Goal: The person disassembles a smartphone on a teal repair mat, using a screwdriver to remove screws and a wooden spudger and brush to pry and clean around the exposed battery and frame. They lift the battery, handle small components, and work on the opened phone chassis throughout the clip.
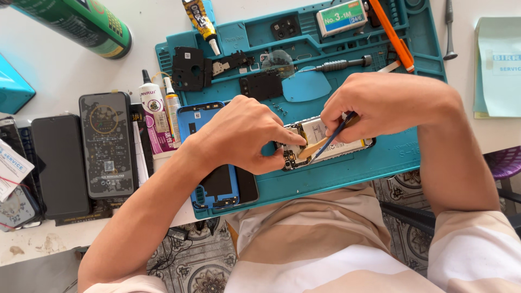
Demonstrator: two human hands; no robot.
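Note:
An opened phone (325,145) lies on the teal repair mat (380,163), its circuit board and white battery showing. My left hand (244,135) rests on the phone's left end, thumb and fingers pressing on the board. My right hand (380,106) grips a thin blue tool (331,135) whose tip points down into the phone's middle, beside a tan flex strip. A blue back cover (209,157) lies on the mat under my left wrist.
On the mat's far side lie black plastic covers (190,68), a blue pick (306,87), a screwdriver (339,65), an orange tool (396,35) and a small box (342,16). Glue tubes (154,108), several phones (106,144) and a green can (81,21) sit left.

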